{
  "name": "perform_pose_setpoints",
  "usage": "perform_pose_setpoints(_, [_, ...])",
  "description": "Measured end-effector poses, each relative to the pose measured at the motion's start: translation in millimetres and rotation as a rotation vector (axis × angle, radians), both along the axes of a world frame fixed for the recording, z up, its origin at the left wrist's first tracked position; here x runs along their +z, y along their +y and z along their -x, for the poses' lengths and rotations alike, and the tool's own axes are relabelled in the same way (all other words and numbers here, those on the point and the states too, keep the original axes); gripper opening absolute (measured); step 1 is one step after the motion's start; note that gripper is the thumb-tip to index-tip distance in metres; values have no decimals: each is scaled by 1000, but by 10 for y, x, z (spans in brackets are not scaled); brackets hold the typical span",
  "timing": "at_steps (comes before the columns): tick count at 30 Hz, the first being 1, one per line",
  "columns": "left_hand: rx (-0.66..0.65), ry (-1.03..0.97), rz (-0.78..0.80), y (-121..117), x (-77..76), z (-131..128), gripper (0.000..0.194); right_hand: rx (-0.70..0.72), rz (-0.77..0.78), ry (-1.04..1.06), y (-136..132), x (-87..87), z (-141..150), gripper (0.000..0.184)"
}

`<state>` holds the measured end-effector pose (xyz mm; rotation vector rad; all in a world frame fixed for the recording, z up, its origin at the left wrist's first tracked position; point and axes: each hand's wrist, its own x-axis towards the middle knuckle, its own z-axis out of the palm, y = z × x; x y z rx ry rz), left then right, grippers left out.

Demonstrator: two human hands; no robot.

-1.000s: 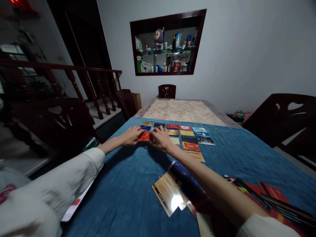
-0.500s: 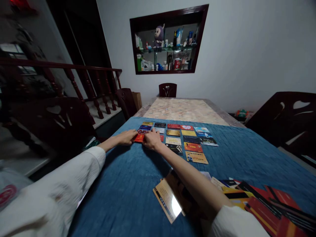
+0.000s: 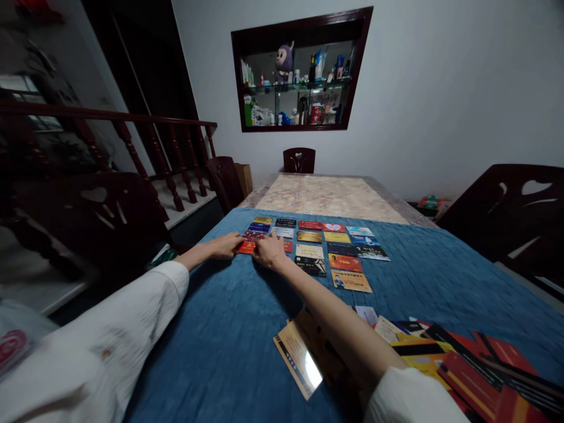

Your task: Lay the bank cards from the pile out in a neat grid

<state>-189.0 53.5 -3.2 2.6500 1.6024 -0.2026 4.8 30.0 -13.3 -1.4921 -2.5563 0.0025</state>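
In the head view, the red card [image 3: 246, 247] lay at the near end of the leftmost column of cards, on the blue cloth [image 3: 211, 352] that covered the near part of the worktop [image 3: 321, 195]. The left hand [image 3: 228, 245] had its fingertips at that card's left end, and the right hand [image 3: 269, 251], its fingers curled, was at the right end and hid part of it. Whether either hand's grip was pinching the card or merely resting against it could not be told. Just beyond the red card in the same column came a dark red card [image 3: 253, 235], a blue card [image 3: 259, 227] and a gold card [image 3: 263, 220]. Four more columns stood to the right; the black-and-white card [image 3: 309, 265] ended the third, and the orange card [image 3: 351, 281] ended the fourth, nearest the person. The right forearm passed above a tan card [image 3: 297, 355] with a bright glare on it, partly hiding the things beneath. A loose pile of cards [image 3: 476, 370] overlapped at the lower right. Past the worktop's far edge stood a chair [image 3: 288, 161], and a plush toy [image 3: 283, 61] sat in the wall niche.
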Motion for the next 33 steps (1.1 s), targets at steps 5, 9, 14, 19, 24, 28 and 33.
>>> perform_pose_setpoints(5, [2, 26, -4, -13, 12, -17, 31, -15, -8, 19, -22, -20, -2, 35])
perform_pose_setpoints(9, [22, 54, -9, -8, 25, -40, 30, -13, -10, 22, -50, -14, 7, 33])
perform_pose_setpoints(14, [37, 78, -9, 2, 71, -97, 28, -2, -4, 10, -47, -32, 26, 34])
perform_pose_setpoints(19, [35, 149, 8, 24, 113, -168, 23, 27, 13, -18, -42, -16, 0, 34])
perform_pose_setpoints(24, [57, 189, 9, 53, 116, -216, 26, 52, 5, -32, -92, 104, -104, 33])
perform_pose_setpoints(28, [76, 206, 10, 54, 143, -233, 26, 62, -16, -37, -125, 188, -272, 29])
perform_pose_setpoints(33, [74, 200, -61, -7, 243, -309, 16, 59, -54, -39, -197, 235, -583, 28])
